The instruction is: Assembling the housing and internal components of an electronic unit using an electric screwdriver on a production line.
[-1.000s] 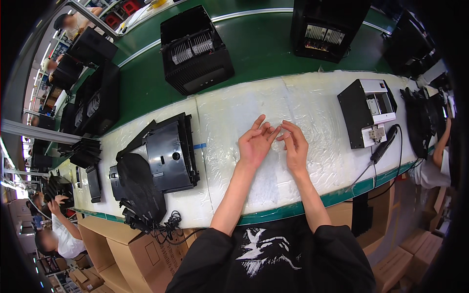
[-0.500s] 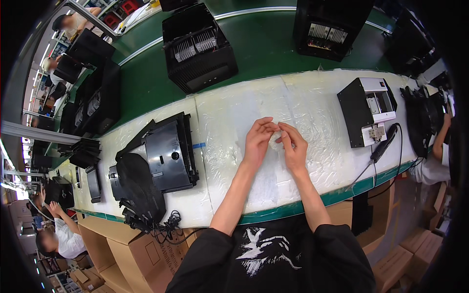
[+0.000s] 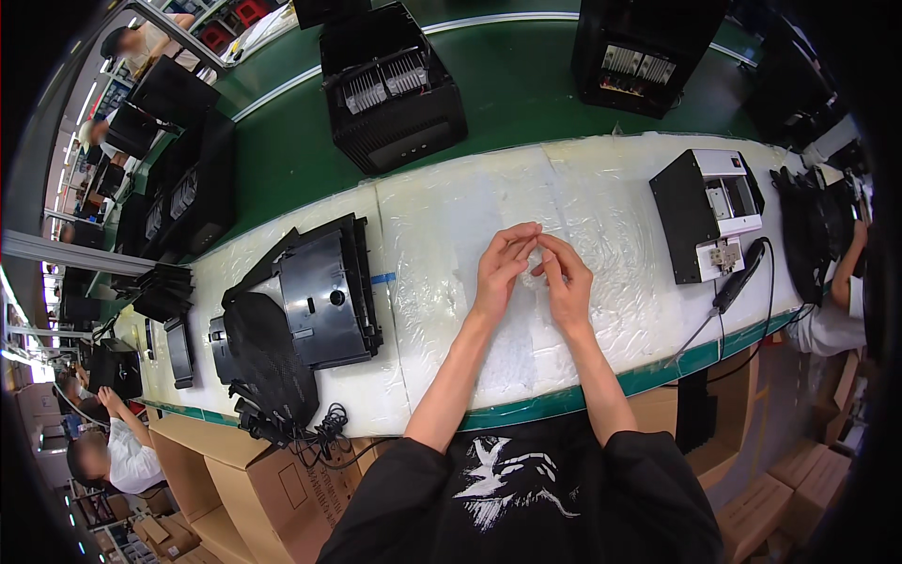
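Observation:
Above the middle of the padded white bench top, my left hand (image 3: pixel 504 269) and my right hand (image 3: pixel 567 282) are raised with their fingertips meeting. The fingers of both are loosely bent, the thumbs stand apart from them, and nothing shows in either hand. To the left lies a glossy black plastic panel (image 3: pixel 327 299) with a round hole. A black mesh bag (image 3: pixel 268 352) rests against it. Over to the right stands a black and silver machine (image 3: pixel 722 202) with a small metal fitting at its front. Beside that machine lies a black corded electric screwdriver (image 3: pixel 742 277).
Black housings with finned metal parts (image 3: pixel 395 89) (image 3: pixel 631 61) stand on the green conveyor (image 3: pixel 507 80) beyond the bench. Coiled black cable (image 3: pixel 329 428) hangs at the front edge. Cardboard boxes (image 3: pixel 272 489) sit below. Co-workers (image 3: pixel 127 456) are at both sides.
The black housings on the conveyor have shifted slightly to the right. My left hand has turned a little and its fingertips have moved slightly right; my right hand has hardly moved.

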A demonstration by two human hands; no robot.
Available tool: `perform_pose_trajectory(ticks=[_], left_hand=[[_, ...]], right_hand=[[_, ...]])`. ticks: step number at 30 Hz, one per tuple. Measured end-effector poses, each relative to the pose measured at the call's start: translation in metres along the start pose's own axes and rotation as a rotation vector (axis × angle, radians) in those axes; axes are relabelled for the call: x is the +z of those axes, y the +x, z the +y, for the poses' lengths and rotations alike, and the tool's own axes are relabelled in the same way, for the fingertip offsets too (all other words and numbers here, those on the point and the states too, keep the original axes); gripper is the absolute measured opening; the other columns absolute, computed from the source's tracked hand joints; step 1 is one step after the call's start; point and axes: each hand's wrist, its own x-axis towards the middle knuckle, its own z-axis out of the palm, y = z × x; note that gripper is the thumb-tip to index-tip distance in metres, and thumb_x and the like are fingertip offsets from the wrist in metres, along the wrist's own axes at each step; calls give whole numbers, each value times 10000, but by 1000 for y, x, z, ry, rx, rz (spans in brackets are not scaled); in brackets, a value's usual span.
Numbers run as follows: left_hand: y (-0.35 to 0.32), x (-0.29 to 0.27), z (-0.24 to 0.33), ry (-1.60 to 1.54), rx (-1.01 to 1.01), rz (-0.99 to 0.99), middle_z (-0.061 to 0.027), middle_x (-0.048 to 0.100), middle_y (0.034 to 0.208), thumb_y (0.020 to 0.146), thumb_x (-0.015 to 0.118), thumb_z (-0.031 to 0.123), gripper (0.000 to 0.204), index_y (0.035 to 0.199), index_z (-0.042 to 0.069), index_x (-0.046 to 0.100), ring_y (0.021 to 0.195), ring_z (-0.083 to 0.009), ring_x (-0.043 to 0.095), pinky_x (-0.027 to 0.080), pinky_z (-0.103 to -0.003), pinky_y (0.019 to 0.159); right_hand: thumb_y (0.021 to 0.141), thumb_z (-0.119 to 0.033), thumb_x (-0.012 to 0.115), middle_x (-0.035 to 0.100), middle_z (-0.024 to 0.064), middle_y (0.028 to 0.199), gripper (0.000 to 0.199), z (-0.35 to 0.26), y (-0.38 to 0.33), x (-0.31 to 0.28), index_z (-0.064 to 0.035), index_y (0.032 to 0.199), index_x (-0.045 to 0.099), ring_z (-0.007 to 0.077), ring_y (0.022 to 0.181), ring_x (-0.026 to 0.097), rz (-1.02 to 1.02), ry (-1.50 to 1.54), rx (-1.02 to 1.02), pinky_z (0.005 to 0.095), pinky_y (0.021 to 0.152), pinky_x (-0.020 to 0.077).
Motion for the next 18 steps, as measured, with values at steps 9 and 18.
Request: perform_pose_trajectory(ticks=[9, 18], left_hand=[[0, 0, 0, -8, -1, 4, -196, 442, 1282, 709, 423, -57, 476, 1185, -67, 429, 1273, -306, 384, 268, -400, 1103], [0, 2, 0, 3, 17, 22, -193, 450, 1270, 699, 425, -50, 484, 1182, -72, 430, 1268, -304, 389, 269, -395, 1102]], right_hand=[[883, -106, 528, 627, 95, 1038, 226, 0, 0, 1, -5, 1069, 610, 131, 649, 611, 3, -4, -5, 230, 553, 450], [884, -105, 526, 631, 95, 984, 227, -1, 1, 1, -11, 1072, 615, 129, 647, 610, -1, -38, -12, 234, 555, 454]])
